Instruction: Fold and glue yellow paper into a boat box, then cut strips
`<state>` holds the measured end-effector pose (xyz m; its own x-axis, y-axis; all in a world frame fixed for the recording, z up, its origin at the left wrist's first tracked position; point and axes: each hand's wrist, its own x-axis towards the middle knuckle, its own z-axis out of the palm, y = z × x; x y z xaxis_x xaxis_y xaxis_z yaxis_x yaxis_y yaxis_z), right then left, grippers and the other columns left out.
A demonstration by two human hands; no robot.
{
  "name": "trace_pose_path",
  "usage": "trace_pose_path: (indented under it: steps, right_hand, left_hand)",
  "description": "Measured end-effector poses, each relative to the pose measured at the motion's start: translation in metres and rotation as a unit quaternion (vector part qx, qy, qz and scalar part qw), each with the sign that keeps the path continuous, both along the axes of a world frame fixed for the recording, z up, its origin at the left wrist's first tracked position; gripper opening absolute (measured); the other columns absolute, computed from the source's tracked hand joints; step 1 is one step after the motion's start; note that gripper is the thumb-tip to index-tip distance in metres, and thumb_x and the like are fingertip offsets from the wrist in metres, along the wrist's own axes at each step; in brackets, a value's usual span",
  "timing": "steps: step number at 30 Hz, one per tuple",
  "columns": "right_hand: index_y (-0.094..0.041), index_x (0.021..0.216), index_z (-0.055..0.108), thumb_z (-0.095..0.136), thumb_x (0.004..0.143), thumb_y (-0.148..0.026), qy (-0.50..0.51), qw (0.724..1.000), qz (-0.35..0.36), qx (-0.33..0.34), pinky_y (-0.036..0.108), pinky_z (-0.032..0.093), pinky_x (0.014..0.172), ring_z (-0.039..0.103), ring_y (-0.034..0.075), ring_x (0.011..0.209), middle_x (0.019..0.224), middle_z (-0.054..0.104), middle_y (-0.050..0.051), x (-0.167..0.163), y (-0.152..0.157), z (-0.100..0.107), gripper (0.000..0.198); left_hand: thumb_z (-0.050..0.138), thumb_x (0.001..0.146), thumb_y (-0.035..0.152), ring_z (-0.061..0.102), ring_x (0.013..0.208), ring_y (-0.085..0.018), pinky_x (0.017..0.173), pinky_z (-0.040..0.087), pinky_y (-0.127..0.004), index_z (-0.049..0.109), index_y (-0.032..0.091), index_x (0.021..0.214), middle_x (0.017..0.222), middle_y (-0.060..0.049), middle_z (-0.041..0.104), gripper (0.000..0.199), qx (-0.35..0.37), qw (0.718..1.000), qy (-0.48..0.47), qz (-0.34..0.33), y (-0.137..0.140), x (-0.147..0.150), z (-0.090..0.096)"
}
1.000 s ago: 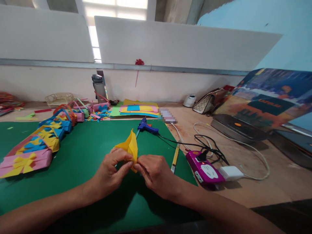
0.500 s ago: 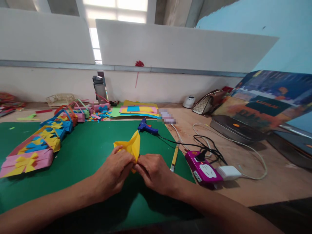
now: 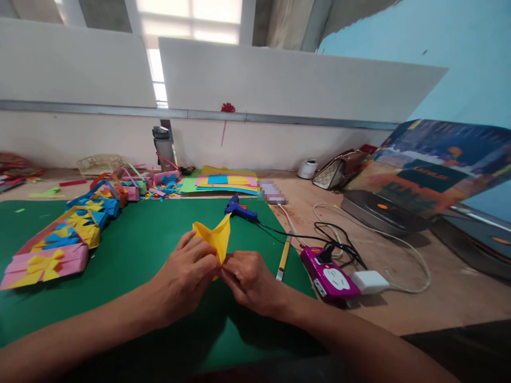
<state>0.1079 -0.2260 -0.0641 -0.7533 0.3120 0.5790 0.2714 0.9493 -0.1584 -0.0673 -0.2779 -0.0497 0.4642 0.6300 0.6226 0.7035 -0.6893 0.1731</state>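
Oblong pink paper box [image 3: 74, 259] with yellow paper bow [image 3: 46, 264] left of the hands, left hand [image 3: 187, 279] curled nearly closed, gripping folded yellow paper [image 3: 219, 234] between both hands, right hand [image 3: 250, 279] tightly pinching its near end, slim yellow cutter [image 3: 285, 256] just right, glossy magenta power strip [image 3: 321, 274] farther right.

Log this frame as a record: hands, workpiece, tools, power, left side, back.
left hand: pinching the yellow sheet
right hand: pinching the same sheet, near its lower end
workpiece: bent, two points sticking up
surface: green mat
tools: blue glue gun beyond the sheet; yellow cutter by the mat's right edge
power: magenta power strip, black plug in its top, white adapter at its right end
left side: row of paper boxes, several with bows
back: gray bottle, colored sheets
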Motion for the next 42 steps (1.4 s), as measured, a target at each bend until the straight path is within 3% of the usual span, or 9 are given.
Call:
trace_pose_path:
  steps: [5, 9, 12, 17, 21, 27, 33, 38, 42]
  right_hand:
    - [-0.017, 0.066, 0.050, 0.041, 0.089, -0.018, -0.035, 0.999, -0.035, -0.014, 0.023, 0.029, 0.052, 0.045, 0.010, 0.049, 0.057, 0.057, 0.000, 0.000, 0.000, 0.004, 0.024]
    - [-0.017, 0.069, 0.053, 0.049, 0.078, -0.013, -0.152, 0.985, -0.083, 0.020, 0.026, 0.026, 0.053, 0.051, 0.012, 0.053, 0.062, 0.062, 0.002, 0.001, -0.002, 0.013, 0.010]
    - [-0.017, 0.077, 0.054, 0.054, 0.070, -0.010, -0.240, 0.967, -0.077, 0.047, 0.028, 0.025, 0.054, 0.053, 0.014, 0.056, 0.067, 0.064, 0.002, 0.000, -0.006, 0.023, 0.009]
    - [-0.016, 0.081, 0.054, 0.049, 0.077, -0.011, -0.275, 0.955, -0.085, 0.068, 0.031, 0.023, 0.055, 0.053, 0.014, 0.055, 0.065, 0.062, 0.003, -0.004, -0.012, 0.028, 0.008]
    - [-0.016, 0.073, 0.055, 0.046, 0.080, -0.011, -0.244, 0.961, -0.095, 0.093, 0.031, 0.024, 0.056, 0.051, 0.014, 0.055, 0.065, 0.061, 0.004, -0.003, -0.012, 0.023, 0.012]
    - [-0.016, 0.066, 0.053, 0.044, 0.087, -0.015, -0.126, 0.982, -0.085, 0.114, 0.030, 0.029, 0.059, 0.048, 0.014, 0.055, 0.061, 0.057, 0.004, 0.000, -0.010, 0.020, 0.023]
    - [-0.014, 0.095, 0.056, 0.065, 0.079, -0.036, 0.049, 0.996, -0.067, -0.017, 0.032, 0.042, 0.071, 0.057, 0.021, 0.081, 0.087, 0.065, 0.009, 0.012, -0.001, 0.023, 0.029]
    - [-0.017, 0.091, 0.057, 0.071, 0.073, -0.029, 0.081, 0.978, -0.072, -0.181, 0.028, 0.045, 0.071, 0.058, 0.017, 0.080, 0.088, 0.062, 0.004, 0.015, 0.004, 0.020, 0.026]
    - [-0.019, 0.088, 0.059, 0.068, 0.075, -0.022, 0.091, 0.963, -0.076, -0.242, 0.027, 0.044, 0.070, 0.056, 0.014, 0.076, 0.082, 0.060, 0.001, 0.010, 0.001, 0.018, 0.016]
  left_hand:
    - [0.053, 0.085, 0.015, 0.055, 0.087, -0.017, 0.096, 0.037, -0.043, 0.059, 0.019, 0.093, 0.090, -0.005, 0.062, 0.011, 0.154, 0.985, 0.028, 0.073, 0.001, -0.006, -0.001]
    - [0.063, 0.079, 0.019, 0.036, 0.126, -0.029, 0.105, 0.021, -0.057, 0.057, 0.031, 0.110, 0.127, -0.006, 0.052, 0.034, 0.244, 0.958, 0.108, 0.108, -0.002, -0.009, 0.003]
    - [0.065, 0.077, 0.019, 0.014, 0.138, -0.032, 0.107, 0.009, -0.061, 0.058, 0.029, 0.106, 0.141, -0.005, 0.040, 0.030, 0.223, 0.959, 0.140, 0.101, -0.002, -0.010, 0.005]
    - [0.058, 0.079, 0.012, 0.012, 0.139, -0.030, 0.108, 0.007, -0.060, 0.061, 0.023, 0.089, 0.143, -0.005, 0.039, 0.015, 0.171, 0.975, 0.132, 0.052, 0.002, -0.010, 0.007]
    - [0.060, 0.081, 0.021, 0.015, 0.138, -0.031, 0.109, 0.007, -0.059, 0.063, 0.021, 0.081, 0.139, -0.006, 0.044, 0.004, 0.143, 0.983, 0.113, 0.034, 0.004, -0.009, 0.006]
    - [0.051, 0.086, 0.015, 0.025, 0.135, -0.030, 0.107, 0.016, -0.058, 0.065, 0.020, 0.070, 0.132, -0.007, 0.051, 0.021, 0.117, 0.991, 0.058, 0.025, 0.009, -0.011, -0.002]
    - [0.056, 0.082, 0.011, 0.039, 0.125, -0.028, 0.097, 0.040, -0.052, 0.064, 0.019, 0.074, 0.121, -0.009, 0.058, 0.014, 0.104, 0.991, -0.083, 0.033, 0.015, -0.023, -0.007]
    - [0.057, 0.081, 0.009, 0.040, 0.124, -0.028, 0.096, 0.041, -0.052, 0.063, 0.019, 0.080, 0.122, -0.010, 0.057, 0.012, 0.081, 0.989, -0.113, 0.046, 0.016, -0.032, -0.018]
    - [0.057, 0.081, 0.008, 0.038, 0.125, -0.028, 0.096, 0.040, -0.054, 0.062, 0.020, 0.081, 0.123, -0.009, 0.056, 0.013, 0.077, 0.990, -0.110, 0.037, 0.015, -0.032, -0.023]
